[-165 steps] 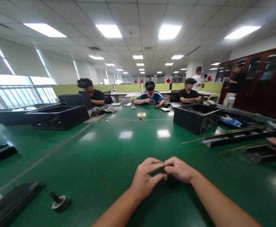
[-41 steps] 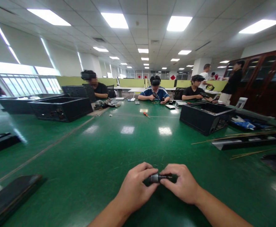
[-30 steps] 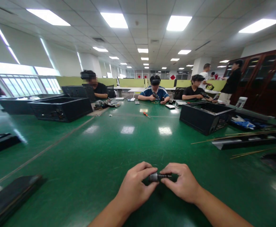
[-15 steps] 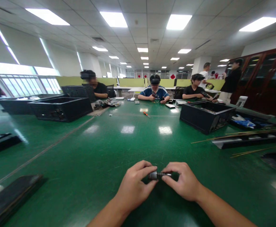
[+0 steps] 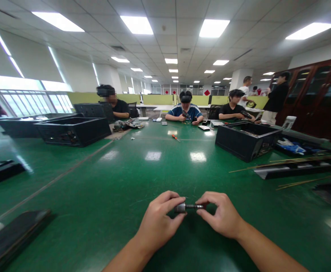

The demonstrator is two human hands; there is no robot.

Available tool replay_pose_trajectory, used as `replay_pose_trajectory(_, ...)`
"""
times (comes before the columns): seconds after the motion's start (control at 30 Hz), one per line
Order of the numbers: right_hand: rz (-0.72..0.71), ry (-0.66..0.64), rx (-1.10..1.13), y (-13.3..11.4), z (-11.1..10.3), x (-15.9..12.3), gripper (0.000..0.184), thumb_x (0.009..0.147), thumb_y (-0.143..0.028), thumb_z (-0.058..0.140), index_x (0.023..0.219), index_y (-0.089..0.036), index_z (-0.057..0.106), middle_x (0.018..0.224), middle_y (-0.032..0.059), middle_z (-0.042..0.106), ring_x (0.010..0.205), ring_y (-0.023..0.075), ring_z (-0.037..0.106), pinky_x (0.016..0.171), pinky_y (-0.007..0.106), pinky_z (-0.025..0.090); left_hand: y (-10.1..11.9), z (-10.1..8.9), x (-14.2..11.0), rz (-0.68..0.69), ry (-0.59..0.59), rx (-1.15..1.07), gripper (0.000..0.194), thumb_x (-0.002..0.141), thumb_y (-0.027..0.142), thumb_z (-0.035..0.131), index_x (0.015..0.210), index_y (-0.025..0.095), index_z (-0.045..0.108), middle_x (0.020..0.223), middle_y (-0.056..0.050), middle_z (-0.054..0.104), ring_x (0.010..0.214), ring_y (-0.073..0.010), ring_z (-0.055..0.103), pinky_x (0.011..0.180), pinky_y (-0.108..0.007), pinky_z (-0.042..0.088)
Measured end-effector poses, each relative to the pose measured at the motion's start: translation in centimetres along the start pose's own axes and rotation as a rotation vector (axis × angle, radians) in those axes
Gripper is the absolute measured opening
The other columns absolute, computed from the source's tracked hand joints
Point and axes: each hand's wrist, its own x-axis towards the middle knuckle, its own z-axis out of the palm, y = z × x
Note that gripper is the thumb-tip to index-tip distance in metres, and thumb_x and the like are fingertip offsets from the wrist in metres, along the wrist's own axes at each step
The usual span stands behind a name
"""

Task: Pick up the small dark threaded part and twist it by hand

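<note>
Just above the green table (image 5: 120, 181), both my hands hold a small metal part (image 5: 185, 207). It has a grey cylindrical body with a thin dark threaded shaft sticking out to the right. My left hand (image 5: 159, 223) pinches the grey body between thumb and fingers. My right hand (image 5: 220, 217) pinches the end of the shaft. The part lies level between the two hands.
Black open cases stand at the left (image 5: 73, 130) and the right (image 5: 246, 139). A long black panel (image 5: 298, 168) with thin rods lies at the right, and dark flat pieces (image 5: 12, 238) lie at the near left. An orange screwdriver (image 5: 176, 137) lies mid-table. Several people sit at the far end.
My hands have drawn slightly apart and risen a little, so more of the dark shaft shows between them. 5.5 s ago the fingers were closed together over it.
</note>
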Motion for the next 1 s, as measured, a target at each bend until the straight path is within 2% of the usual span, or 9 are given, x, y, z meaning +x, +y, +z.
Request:
replay_pose_trajectory(0.47,-0.004,-0.003,-0.027,0.7,-0.3,0.0,0.006,0.079,-0.018,0.069,0.083,-0.019,0.073,0.074,0.0017,0.072,0.068,0.0161,0.066,0.068,0.026,0.048,-0.3,-0.1,-0.1,0.017,0.018,0.023,0.031,0.077,0.012,0.072,0.106,0.024,0.072,0.097,-0.004,0.070,0.085,-0.0157,0.069,0.077,-0.026,0.058)
replay_pose_trajectory(1.0,-0.001,-0.033,-0.056,1.0,-0.9,0.1,0.005,0.079,-0.020,0.068,0.081,-0.019,0.072,0.073,0.0023,0.071,0.068,0.0168,0.066,0.068,0.027,0.047,-0.2,-0.4,0.2,-0.031,-0.005,0.024,0.024,0.080,0.015,0.068,0.103,0.023,0.069,0.098,-0.005,0.068,0.087,-0.0172,0.068,0.080,-0.029,0.057)
